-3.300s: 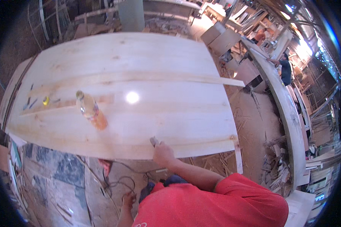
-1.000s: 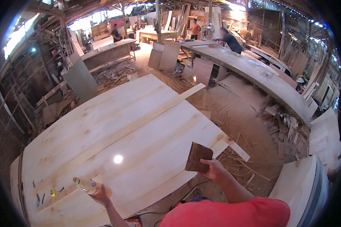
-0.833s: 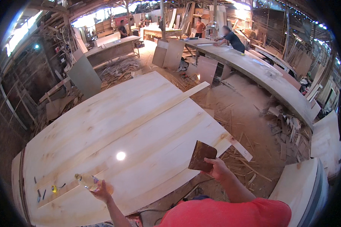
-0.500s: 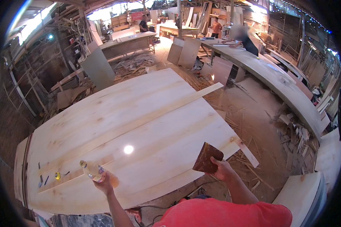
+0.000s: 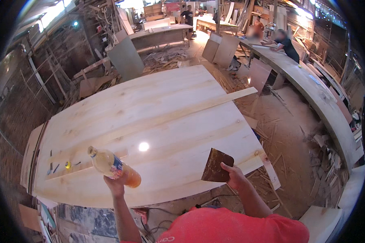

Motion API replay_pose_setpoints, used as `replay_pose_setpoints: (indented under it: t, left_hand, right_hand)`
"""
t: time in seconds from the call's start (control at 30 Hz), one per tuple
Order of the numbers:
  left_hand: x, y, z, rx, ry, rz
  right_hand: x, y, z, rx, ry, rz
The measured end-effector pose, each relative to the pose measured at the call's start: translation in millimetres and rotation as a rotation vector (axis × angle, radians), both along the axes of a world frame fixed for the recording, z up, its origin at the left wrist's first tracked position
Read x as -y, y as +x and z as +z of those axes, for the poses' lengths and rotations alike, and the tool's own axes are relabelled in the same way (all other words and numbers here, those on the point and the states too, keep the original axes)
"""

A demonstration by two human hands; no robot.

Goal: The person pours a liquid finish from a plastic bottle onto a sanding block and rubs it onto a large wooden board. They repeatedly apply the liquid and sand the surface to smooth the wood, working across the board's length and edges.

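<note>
Plastic bottle point(image 5: 102, 160), clear; wood panel point(image 5: 170, 133), smooth, glossy.

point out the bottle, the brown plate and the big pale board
bottle point(image 5: 116, 166): head view, on its label
brown plate point(image 5: 215, 167): head view, middle of its flat face
big pale board point(image 5: 178, 156): head view, bare part of its top

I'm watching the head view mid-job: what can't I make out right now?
In the head view:
- Right hand: fingers behind the brown flat piece, hidden by it.
- Left hand: part of its grip, hidden by the bottle.
- Small dark item near the yellow object: too small to identify.
- Pale board, lower right: cut off by the bottom edge.
</note>
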State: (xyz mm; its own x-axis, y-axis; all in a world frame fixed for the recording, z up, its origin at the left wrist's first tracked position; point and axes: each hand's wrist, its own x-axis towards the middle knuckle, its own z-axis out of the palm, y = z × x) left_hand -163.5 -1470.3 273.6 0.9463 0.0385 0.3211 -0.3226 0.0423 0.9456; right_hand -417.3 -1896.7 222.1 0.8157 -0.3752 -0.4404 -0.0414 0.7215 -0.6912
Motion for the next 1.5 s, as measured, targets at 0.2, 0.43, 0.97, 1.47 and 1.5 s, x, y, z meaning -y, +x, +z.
replay_pose_setpoints:
  t: [0.2,0.43,0.97,1.47,1.5]
  left_hand:
    - [9,1,-26,0.040,-0.063,0.090]
    - [32,16,-26,-0.021,0.008,0.105]
    - [52,42,-120,-0.095,0.216,0.057]
    - [42,31,-121,-0.250,0.122,0.012]
    - [40,34,-122,-0.191,0.220,0.050]
  right_hand:
    - [18,-24,-16,-0.100,0.020,-0.033]
    - [18,-45,-6,-0.168,-0.031,-0.108]
    - [-60,79,48,-0.028,-0.591,0.312]
    - [-243,257,130,0.705,-2.250,0.412]
    - [-246,259,132,0.668,-2.282,0.415]
